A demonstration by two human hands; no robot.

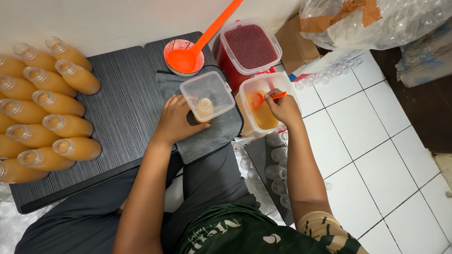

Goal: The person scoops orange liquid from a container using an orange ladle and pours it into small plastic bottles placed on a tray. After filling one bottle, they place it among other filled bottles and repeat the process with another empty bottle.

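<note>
two hands [176, 120] [284, 109]: left gripping bottle [204, 110], right holding ladle [263, 98] in tub [245, 94]

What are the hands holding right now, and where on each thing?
The left hand grips the side of an upright bottle of orange liquid. The right hand pinches the handle of a small orange plastic spoon.

Open white tiled floor [376, 141] lies right; filled bottles [47, 108] crowd the left, tubs [249, 47] and a wall block ahead.
</note>
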